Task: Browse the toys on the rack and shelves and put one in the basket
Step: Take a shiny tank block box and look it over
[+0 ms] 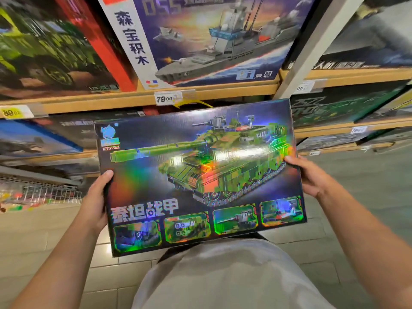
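Now tank box [200,175] gripped btwn left hand [94,201], right hand [312,177].

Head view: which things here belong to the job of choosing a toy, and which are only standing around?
Part of the job:
- tank box, held at its side edges
- left hand
- right hand

Only standing around:
- warship box on the shelf above
- green vehicle box
- price tag reading 79
- yellow price tag
- wire rack, far left

No basket is visible.

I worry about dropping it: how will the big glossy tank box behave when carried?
The flat glossy cardboard tank box looks stiff, staying flat between the left hand and right hand. Its shiny film is probably slippery. Its width likely needs both hands.
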